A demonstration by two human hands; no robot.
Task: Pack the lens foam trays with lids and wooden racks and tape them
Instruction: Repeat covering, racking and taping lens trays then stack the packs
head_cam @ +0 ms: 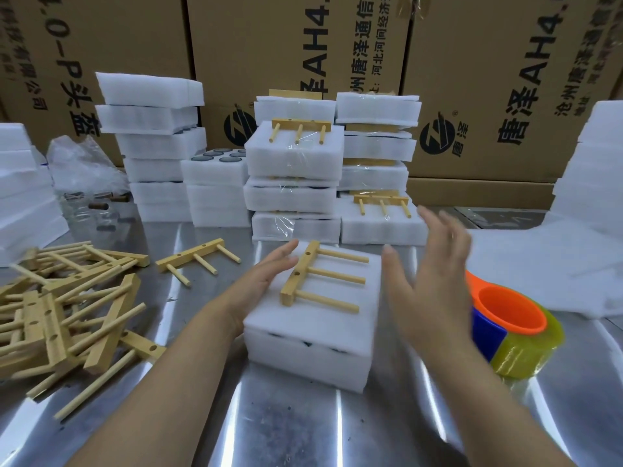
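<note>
A white foam tray (312, 332) with its lid on is sitting at the table's (303, 423) centre, a three-pegged wooden rack (317, 276) lying flat on top. The left hand (266, 276) is resting open against the tray's nine o'clock edge. The right hand (428, 274) is hovering open and blurred at three o'clock, just beside the tape (512, 332).

two hands (266, 278), one tape roll (515, 332), five taped foam packs (295, 153)
</note>
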